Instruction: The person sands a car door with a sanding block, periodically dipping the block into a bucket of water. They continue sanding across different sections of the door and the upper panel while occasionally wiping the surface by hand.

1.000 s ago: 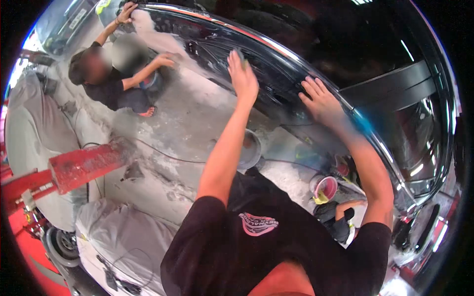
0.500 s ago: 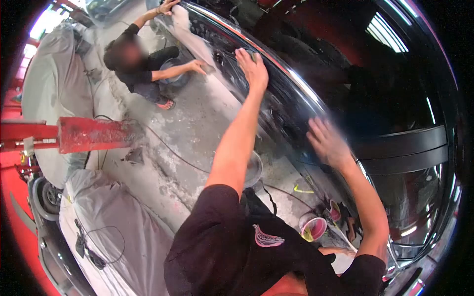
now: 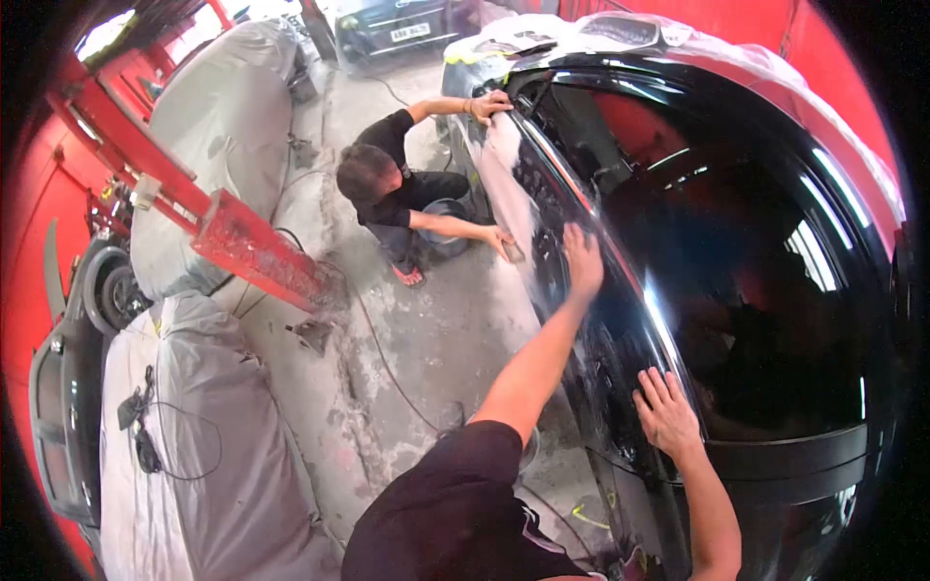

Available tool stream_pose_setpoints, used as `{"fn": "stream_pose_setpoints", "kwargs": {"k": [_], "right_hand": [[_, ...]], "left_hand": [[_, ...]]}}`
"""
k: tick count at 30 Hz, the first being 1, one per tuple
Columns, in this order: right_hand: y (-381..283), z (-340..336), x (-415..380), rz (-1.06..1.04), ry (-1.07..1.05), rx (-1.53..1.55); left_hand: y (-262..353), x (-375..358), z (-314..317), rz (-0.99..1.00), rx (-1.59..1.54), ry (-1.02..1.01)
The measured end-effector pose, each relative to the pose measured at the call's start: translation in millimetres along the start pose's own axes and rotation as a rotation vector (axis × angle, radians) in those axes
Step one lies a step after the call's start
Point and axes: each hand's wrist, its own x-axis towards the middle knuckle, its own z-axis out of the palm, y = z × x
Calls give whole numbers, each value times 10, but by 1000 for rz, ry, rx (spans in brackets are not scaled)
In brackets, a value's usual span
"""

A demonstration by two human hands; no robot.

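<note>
Along the side of a black car [image 3: 625, 320], my left hand [image 3: 583, 266] presses palm-down on the wet, streaky panel below the windows. Its fingers point forward, and whatever is under the palm is hidden and cannot be made out. My right hand [image 3: 668, 418] lies flat nearer to me, fingers spread against the bodywork beside the bright trim strip [image 3: 659, 308], holding nothing visible. Pale, dull patches [image 3: 504, 155] cover the panel further ahead.
A squatting co-worker [image 3: 373, 179] holds a small block [image 3: 513, 253] against the panel, near a bucket [image 3: 446, 228]. A red post [image 3: 257, 252] and covered vehicles [image 3: 208, 416] stand to the left. A cable [image 3: 383, 353] crosses the floor; plastic sheeting [image 3: 620, 34] covers the car's far end.
The view has swung, bringing more of the car and the far wall into sight. Both my hands stay on the car's side; the green edge seen at my left hand no longer shows.
</note>
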Motion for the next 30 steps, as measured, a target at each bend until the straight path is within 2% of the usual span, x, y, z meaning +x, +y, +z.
{"fn": "stream_pose_setpoints", "kwargs": {"k": [2,4,7,9,11,13,14,16,20,23,26,28,30], "right_hand": [[2,-55,11,14,-17,50],[43,-71,38,18,-10,47],[-1,-37,21,17,-23,78],[28,-63,36,4,-47,32],[-20,-127,66,3,-68,5],[-32,-247,101,13,-126,-16],[-32,-234,113,21,-155,-24],[-13,-131,68,29,-144,15],[-2,20,53,43,-144,42],[30,5,59,40,-163,43],[-9,-14,63,44,-174,20],[0,-35,58,45,-152,28],[10,-42,68,49,-147,35]], "left_hand": [[-82,-191,125,125,135,57],[-152,-828,228,319,111,69],[-202,-1923,286,375,65,-63],[-130,-1666,235,299,74,-33],[-147,-896,216,272,106,82],[11,-287,-110,238,44,59],[-196,49,-62,153,-5,69],[-181,-64,-22,150,73,36],[-154,-1458,202,309,172,-124],[-273,-1236,194,388,131,-99],[-298,-122,52,370,122,-22],[-127,113,-40,234,106,-56],[-72,-128,25,298,196,10]]}}
